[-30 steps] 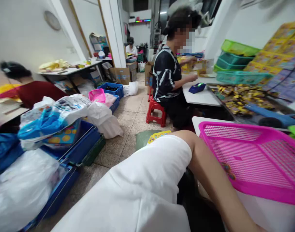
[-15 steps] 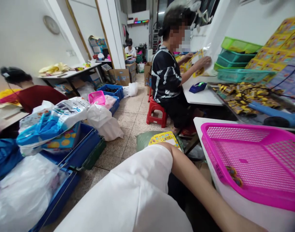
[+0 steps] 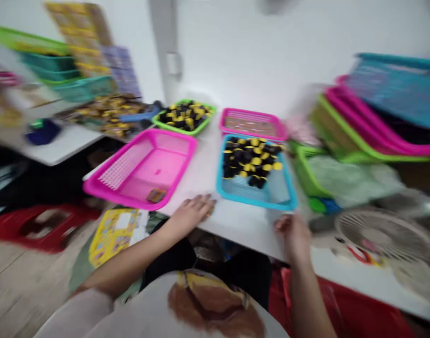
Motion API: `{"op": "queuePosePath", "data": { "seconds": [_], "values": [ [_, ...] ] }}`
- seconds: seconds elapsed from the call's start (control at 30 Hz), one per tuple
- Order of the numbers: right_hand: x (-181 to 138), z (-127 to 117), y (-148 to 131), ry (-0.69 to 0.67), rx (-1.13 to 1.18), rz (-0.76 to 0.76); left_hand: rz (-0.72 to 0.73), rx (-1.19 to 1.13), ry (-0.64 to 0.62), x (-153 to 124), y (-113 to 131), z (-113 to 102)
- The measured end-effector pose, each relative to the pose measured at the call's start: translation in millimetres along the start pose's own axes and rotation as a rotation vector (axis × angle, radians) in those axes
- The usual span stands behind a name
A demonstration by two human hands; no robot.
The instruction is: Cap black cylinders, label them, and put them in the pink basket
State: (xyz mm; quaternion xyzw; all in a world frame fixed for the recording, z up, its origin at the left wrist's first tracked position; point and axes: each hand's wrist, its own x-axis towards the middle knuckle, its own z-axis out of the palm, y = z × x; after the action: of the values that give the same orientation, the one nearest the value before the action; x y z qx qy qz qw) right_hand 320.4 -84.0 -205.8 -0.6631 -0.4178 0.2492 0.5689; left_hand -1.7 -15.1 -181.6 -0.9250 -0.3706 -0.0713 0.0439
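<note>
The view is smeared by motion. My left hand [image 3: 192,212] rests on the near edge of the white table [image 3: 236,220], fingers stretched out, just in front of a pink basket [image 3: 144,166] that holds one small packet [image 3: 156,195]. My right hand [image 3: 293,233] is at the table edge below a blue basket [image 3: 255,173] of black and yellow pieces; its fingers look curled, and blur hides whether anything is in them.
A green basket [image 3: 185,115] of black and yellow pieces and a second pink basket [image 3: 252,124] stand further back. Stacked baskets [image 3: 377,122] and a green bin with plastic [image 3: 341,180] sit at right, a white fan [image 3: 380,234] at near right. A yellow card [image 3: 112,232] lies on the floor.
The view has swung right from the room and the seated people to the table in front of me. Both my hands have come into view at the table's near edge.
</note>
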Motion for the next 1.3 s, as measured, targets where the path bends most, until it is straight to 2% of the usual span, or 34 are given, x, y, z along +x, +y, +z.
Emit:
{"op": "queuePosePath", "data": {
  "seconds": [0.07,0.17,0.2,0.27,0.33,0.37,0.5,0.6,0.7,0.83,1.1,1.2,1.3],
  "values": [
    [-7.8,-21.9,-6.9,0.121,-0.047,0.005,0.038,0.023,0.052,-1.2,-6.0,8.7],
    [-1.1,-23.1,-34.7,0.178,-0.114,-0.137,0.153,0.068,0.096,-3.2,-9.6,20.2],
    [6.4,-18.9,-46.7,0.144,-0.173,-0.199,0.183,0.097,0.111,-3.4,-9.6,22.6],
    [28.9,-7.1,-69.9,-0.011,-0.414,-0.252,0.218,0.158,0.138,-2.7,-8.1,24.8],
    [59.2,8.8,-86.2,-0.233,-0.775,-0.189,0.24,0.189,0.151,-1.0,-5.6,24.7],
    [75.6,17.8,-90.3,-0.268,-0.838,-0.156,0.245,0.19,0.156,-0.3,-4.2,24.2],
    [129.5,51.9,-81.6,-0.357,-1.011,0.012,0.212,0.12,0.17,-2.1,1.8,22.0],
    [146.3,64.4,-63.8,-0.451,-1.097,0.078,0.164,0.034,0.174,-7.2,4.5,22.1],
    [149.9,65.3,-50.7,-0.481,-1.149,0.067,0.116,-0.037,0.176,-8.7,5.8,21.4],
    [152.1,62.6,-42.9,-0.476,-1.166,0.042,0.013,-0.11,0.064,-0.4,7.9,15.6],
    [152.2,59.9,-47.5,-0.396,-1.079,-0.033,-0.142,-0.147,-0.009,6.7,10.5,9.1],
    [142.4,48.0,-63.4,-0.303,-1.035,-0.114,-0.126,-0.196,-0.027,2.0,10.1,4.9],
    [112.8,26.1,-82.1,-0.117,-0.824,-0.316,-0.071,-0.24,-0.042,-2.7,8.4,0.3]
  ]
}}
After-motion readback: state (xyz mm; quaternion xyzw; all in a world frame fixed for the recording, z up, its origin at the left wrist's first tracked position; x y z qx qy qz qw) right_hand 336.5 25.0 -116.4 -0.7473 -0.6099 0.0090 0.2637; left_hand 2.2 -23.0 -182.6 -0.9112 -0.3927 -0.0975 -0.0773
